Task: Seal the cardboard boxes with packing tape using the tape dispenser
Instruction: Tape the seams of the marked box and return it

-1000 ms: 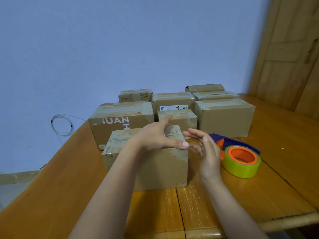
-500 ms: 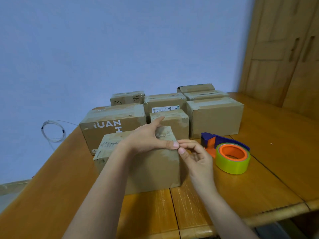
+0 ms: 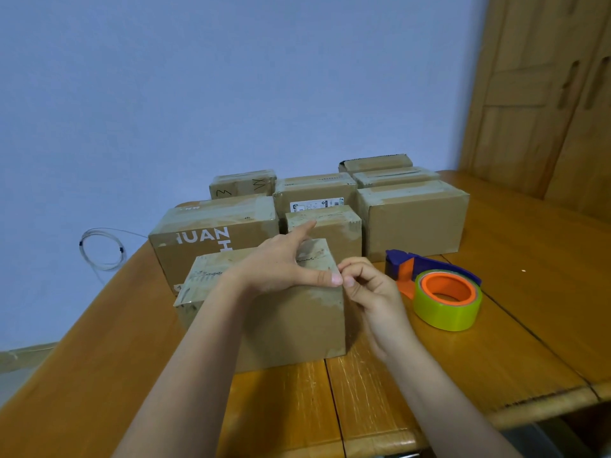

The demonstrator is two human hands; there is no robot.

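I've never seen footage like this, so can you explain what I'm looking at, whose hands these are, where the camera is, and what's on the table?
There is no machine here: a person wears a camera on the head, looking down at their own hands. The left hand rests flat on the nearest cardboard box. The right hand curls its fingers at that box's top right corner; whether they pinch anything is too small to tell. A tape dispenser with a yellow-green roll lies untouched on the wooden table. More boxes stand behind.
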